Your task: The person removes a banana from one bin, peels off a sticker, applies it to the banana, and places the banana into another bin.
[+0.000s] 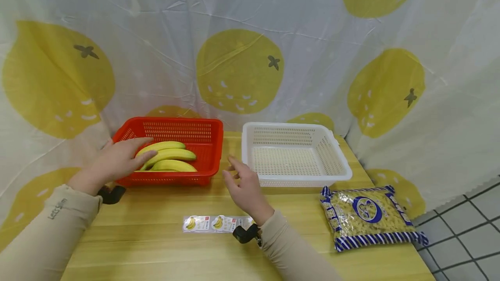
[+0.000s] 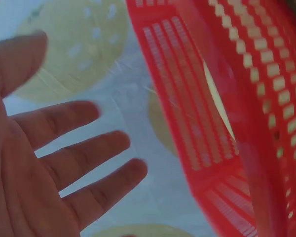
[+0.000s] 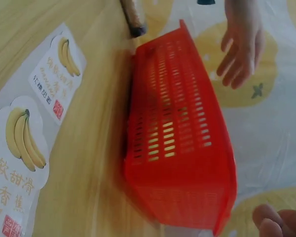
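Observation:
Several yellow bananas (image 1: 172, 155) lie in a red plastic basket (image 1: 216, 151) at the table's left. Above the basket's left side hovers my left hand (image 1: 117, 161), its fingers spread and holding nothing. In the left wrist view that hand (image 2: 54, 153) is apart from the red basket wall (image 2: 256, 98). My right hand (image 1: 247, 187) is in the air between the red basket and a white basket (image 1: 343, 170), fingers loosely bent with nothing in them. Below it lies a strip of banana stickers (image 1: 201, 223), also seen in the right wrist view (image 3: 27, 138).
A clear bag of pasta with blue striped ends (image 1: 367, 216) lies at the table's right. A lemon-print curtain (image 1: 168, 55) hangs behind the baskets. Tiles (image 1: 461, 229) show beyond the table's right edge. The white basket has nothing visible inside.

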The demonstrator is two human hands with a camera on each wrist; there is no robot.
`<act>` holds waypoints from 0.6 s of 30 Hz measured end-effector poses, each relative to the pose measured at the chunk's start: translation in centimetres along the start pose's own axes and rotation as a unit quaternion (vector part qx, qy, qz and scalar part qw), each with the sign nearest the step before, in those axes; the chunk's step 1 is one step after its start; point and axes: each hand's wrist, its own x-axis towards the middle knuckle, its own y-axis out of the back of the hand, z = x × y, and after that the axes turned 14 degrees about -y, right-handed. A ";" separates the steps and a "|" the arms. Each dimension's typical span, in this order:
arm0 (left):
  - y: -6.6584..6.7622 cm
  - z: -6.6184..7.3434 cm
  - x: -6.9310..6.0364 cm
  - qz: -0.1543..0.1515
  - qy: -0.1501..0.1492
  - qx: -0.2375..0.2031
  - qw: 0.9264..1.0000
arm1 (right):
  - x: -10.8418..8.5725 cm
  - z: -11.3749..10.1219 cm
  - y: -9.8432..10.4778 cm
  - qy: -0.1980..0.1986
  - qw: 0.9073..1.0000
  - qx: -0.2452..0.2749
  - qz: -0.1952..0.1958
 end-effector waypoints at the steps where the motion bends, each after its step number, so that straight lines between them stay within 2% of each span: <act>1: 0.1 -1.0 0.3 -0.007 0.006 -0.022 1.000 | 0.2 -0.1 -0.4 0.005 1.000 -0.010 -0.002; 4: 0.1 -3.7 1.2 -0.028 0.021 -0.065 0.997 | 0.7 -0.2 -1.3 0.009 0.999 -0.048 -0.009; 7: 0.0 -5.6 1.8 -0.054 0.038 -0.095 0.993 | 1.0 -0.1 -2.2 0.004 0.996 -0.092 -0.005; 13: -0.5 -7.6 2.9 -0.095 0.052 -0.147 0.983 | 1.4 0.2 -3.5 -0.019 0.988 -0.153 -0.007; 15: -0.8 -8.0 3.4 -0.098 0.062 -0.156 0.981 | 1.6 0.2 -3.9 -0.023 0.986 -0.164 -0.003; 18: -1.1 -8.4 4.1 -0.089 0.067 -0.143 0.983 | 1.9 0.3 -4.3 -0.023 0.985 -0.169 0.012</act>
